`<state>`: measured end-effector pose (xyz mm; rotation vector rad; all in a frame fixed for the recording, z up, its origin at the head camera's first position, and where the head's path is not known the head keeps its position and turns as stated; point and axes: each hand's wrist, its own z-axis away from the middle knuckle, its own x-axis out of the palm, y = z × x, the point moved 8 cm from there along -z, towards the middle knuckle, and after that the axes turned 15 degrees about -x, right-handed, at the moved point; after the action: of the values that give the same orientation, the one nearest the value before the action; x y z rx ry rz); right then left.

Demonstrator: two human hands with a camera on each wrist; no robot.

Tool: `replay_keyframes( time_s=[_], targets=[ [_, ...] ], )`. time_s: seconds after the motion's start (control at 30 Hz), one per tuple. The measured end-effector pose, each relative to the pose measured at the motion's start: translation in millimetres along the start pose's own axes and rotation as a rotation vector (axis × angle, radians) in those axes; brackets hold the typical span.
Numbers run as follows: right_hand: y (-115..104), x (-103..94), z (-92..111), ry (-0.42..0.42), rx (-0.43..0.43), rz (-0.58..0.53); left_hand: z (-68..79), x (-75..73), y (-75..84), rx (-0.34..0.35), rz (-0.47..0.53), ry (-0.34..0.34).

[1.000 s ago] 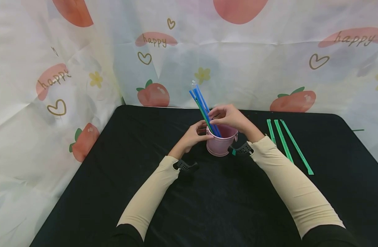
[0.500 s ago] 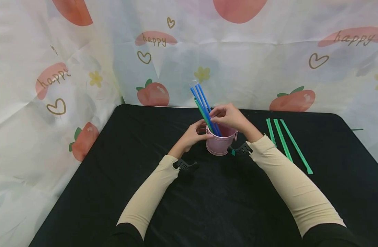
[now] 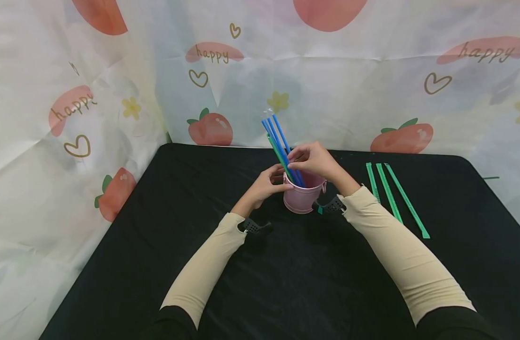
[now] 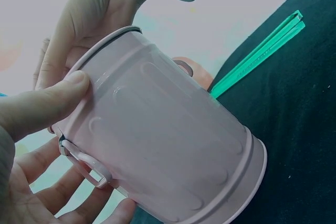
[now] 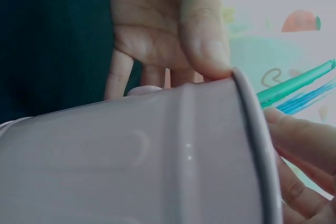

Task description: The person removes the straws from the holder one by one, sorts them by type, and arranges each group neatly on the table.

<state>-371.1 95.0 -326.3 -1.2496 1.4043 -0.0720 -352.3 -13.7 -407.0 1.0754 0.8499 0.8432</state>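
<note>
Left fingers (image 4: 86,205) curled round pink bucket (image 4: 163,140), right fingers (image 3: 302,152) pinching blue straws (image 3: 276,136), table edge (image 3: 242,149) beyond

Soft light filled the head view. Both wrist views were dull and green-tinged, the white fruit-printed fabric backdrop (image 4: 173,30) blurred, faint glints on the pink round metal bucket (image 4: 163,135).

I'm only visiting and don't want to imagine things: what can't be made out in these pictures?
Head view: the lower ends of the slim blue and green straws, hidden inside the round, pink, metal-looking bucket.
Head view: the near ends of two flat green strips, covered by the cream fabric sleeve.
Left wrist view: the strip's lettering, too small.
Right wrist view: how many blue straws, blurred together; the bucket's nearest side, cut off by the bottom edge.
</note>
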Motion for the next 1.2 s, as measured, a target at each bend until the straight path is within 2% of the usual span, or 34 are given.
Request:
replay_keyframes(
  time_s=[0.27, 0.77, 1.2],
  targets=[
    [-4.3, -0.5, -1.7, 0.016, -0.01, 0.064, -0.6, -0.3, -0.4, -0.009, 0.006, 0.0],
    [3.0, -8.0, 2.2, 0.043, 0.02, -0.022, 0.4, 0.4, 0.5, 0.001, 0.007, -0.005],
    [0.1, -17.6, 4.3, 0.081, 0.032, -0.046, -1.0, -0.3, -0.5, 0.002, -0.002, 0.0]
  ],
)
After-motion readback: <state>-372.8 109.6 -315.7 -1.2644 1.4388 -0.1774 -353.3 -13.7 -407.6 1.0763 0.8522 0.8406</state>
